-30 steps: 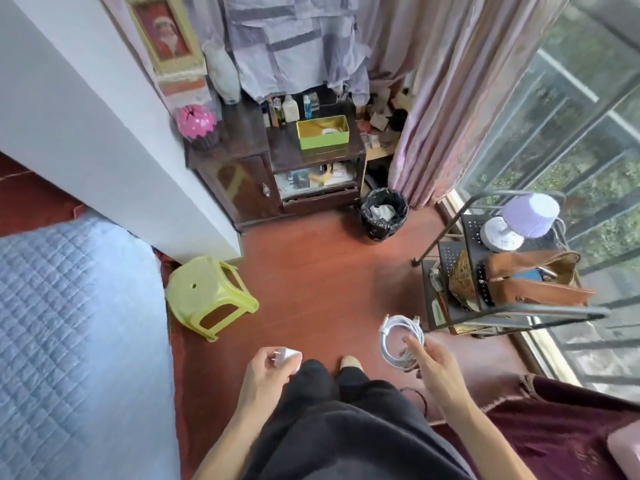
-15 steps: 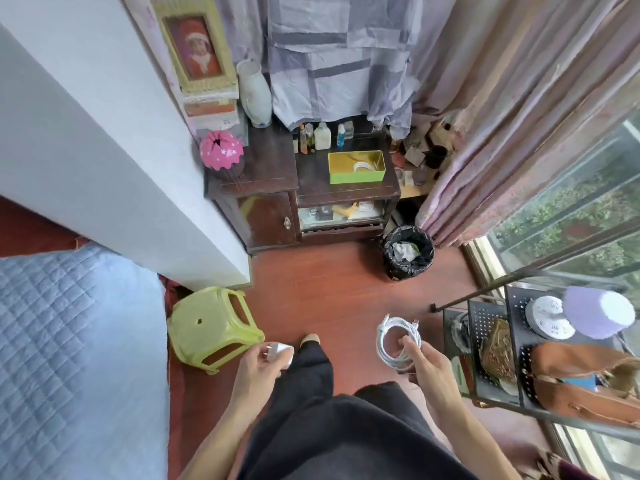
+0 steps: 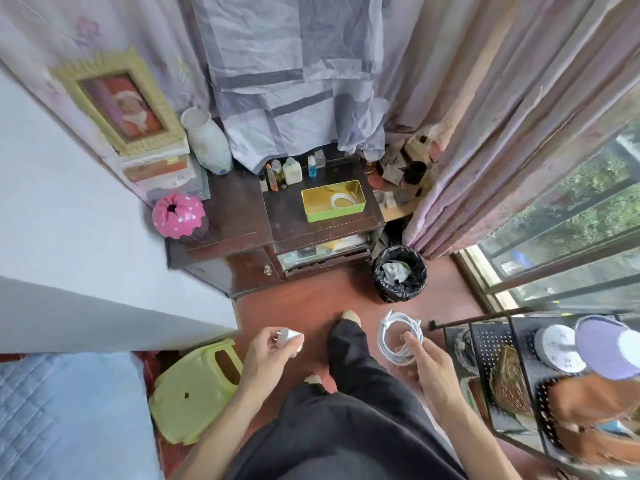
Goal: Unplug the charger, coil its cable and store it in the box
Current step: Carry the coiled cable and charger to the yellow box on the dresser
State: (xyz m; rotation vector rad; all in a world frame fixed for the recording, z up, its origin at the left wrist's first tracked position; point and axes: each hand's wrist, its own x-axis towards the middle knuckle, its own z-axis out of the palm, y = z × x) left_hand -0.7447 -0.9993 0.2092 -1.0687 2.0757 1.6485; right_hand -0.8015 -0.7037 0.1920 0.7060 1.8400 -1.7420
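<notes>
My left hand (image 3: 266, 349) grips a small white charger plug (image 3: 290, 338), its prongs pointing left. A coiled white cable (image 3: 398, 337) hangs in a loop from my right hand (image 3: 424, 363), which is closed on its lower part. Plug and cable are apart, one in each hand. Ahead, an open yellow-green box (image 3: 313, 216) stands on a dark wooden cabinet (image 3: 287, 226); another white coil lies inside the box. My legs in dark trousers fill the space between my hands.
A black bin (image 3: 400, 277) stands right of the cabinet. A green stool (image 3: 194, 393) lies tipped by the bed at left. A black metal rack (image 3: 491, 344) with bags and a lamp is at my right. Bottles, a vase and a pink ornament sit on the cabinet.
I have walked toward the cabinet, so the box and bin appear closer and larger. Both hands keep their hold on the plug and the coil.
</notes>
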